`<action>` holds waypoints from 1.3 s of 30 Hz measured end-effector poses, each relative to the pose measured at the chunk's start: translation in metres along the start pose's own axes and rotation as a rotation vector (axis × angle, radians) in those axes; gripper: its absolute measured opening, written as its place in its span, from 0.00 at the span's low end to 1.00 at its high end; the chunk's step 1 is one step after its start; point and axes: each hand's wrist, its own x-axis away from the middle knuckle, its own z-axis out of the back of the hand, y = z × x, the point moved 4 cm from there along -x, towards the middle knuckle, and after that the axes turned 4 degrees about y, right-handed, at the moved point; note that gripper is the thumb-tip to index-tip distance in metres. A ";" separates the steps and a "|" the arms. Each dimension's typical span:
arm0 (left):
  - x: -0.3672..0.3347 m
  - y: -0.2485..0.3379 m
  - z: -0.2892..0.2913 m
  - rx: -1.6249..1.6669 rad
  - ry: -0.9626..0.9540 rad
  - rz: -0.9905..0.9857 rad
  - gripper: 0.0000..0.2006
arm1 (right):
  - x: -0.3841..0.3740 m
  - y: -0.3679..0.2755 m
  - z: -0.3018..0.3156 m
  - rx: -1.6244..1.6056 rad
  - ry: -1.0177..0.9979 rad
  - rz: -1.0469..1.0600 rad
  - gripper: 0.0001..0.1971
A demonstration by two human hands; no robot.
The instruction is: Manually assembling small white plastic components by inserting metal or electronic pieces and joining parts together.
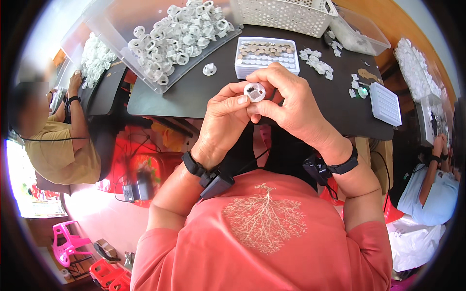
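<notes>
A small round clear plastic housing point(255, 92) with a dark part inside is held up over the table's near edge. My left hand point(224, 109) is closed on its left side, the thumb pressed at the rim. My right hand point(291, 99) is closed round the other side, its thumb at the lower rim and its index finger arched above. Just beyond my hands stands a stack of white trays point(240, 68), the top one holding rows of small round metal discs point(267, 48). One loose white plastic piece point(209, 69) lies on the table to the left.
A clear bin point(160, 88) of similar plastic pieces point(187, 36) fills the far left of the dark table point(179, 99). A perforated white basket point(281, 18) stands behind. Small white parts point(318, 63) and a white tray point(386, 104) lie right. Other people work at both sides.
</notes>
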 end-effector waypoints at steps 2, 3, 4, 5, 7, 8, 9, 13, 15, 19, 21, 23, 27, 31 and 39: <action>0.000 -0.005 -0.005 0.029 -0.019 0.031 0.17 | 0.005 0.002 0.004 0.017 0.026 0.023 0.14; 0.000 -0.008 -0.008 0.061 -0.034 0.052 0.17 | 0.007 0.003 0.007 0.016 0.030 0.019 0.14; -0.001 -0.009 -0.009 0.059 -0.033 0.056 0.17 | 0.008 0.002 0.010 0.021 0.026 0.021 0.14; -0.002 -0.011 -0.009 0.055 -0.030 0.079 0.17 | 0.009 0.002 0.012 0.027 0.021 0.024 0.13; -0.003 -0.014 -0.008 0.049 -0.027 0.104 0.16 | 0.012 0.004 0.013 0.003 0.040 0.020 0.13; -0.004 -0.014 -0.007 0.041 -0.038 0.098 0.17 | 0.014 0.005 0.013 -0.018 0.057 0.020 0.12; -0.005 -0.015 -0.006 0.033 -0.048 0.091 0.17 | 0.015 0.004 0.014 -0.021 0.057 0.018 0.12; -0.008 -0.014 -0.008 0.016 -0.018 0.068 0.18 | 0.016 0.005 0.016 0.027 0.071 -0.022 0.12; -0.009 -0.015 -0.007 -0.015 -0.014 0.080 0.20 | 0.016 0.009 0.016 0.042 0.072 -0.032 0.12; -0.008 -0.013 -0.009 -0.035 -0.009 0.105 0.19 | 0.013 0.007 0.020 0.032 0.049 0.034 0.11; -0.008 -0.013 -0.010 -0.022 -0.041 0.117 0.18 | 0.011 0.007 0.022 0.047 0.026 0.048 0.11; -0.007 -0.011 -0.014 -0.011 -0.033 0.116 0.17 | 0.009 0.008 0.024 0.049 0.009 0.071 0.12; -0.009 -0.007 -0.011 0.070 -0.060 0.093 0.13 | 0.003 0.007 0.024 -0.074 -0.051 -0.020 0.14; -0.012 0.001 -0.010 0.120 -0.044 0.084 0.11 | -0.008 0.008 0.020 -0.192 -0.140 -0.144 0.14; -0.013 0.016 0.016 0.097 0.098 0.012 0.15 | -0.051 0.011 0.010 0.103 -0.089 0.076 0.05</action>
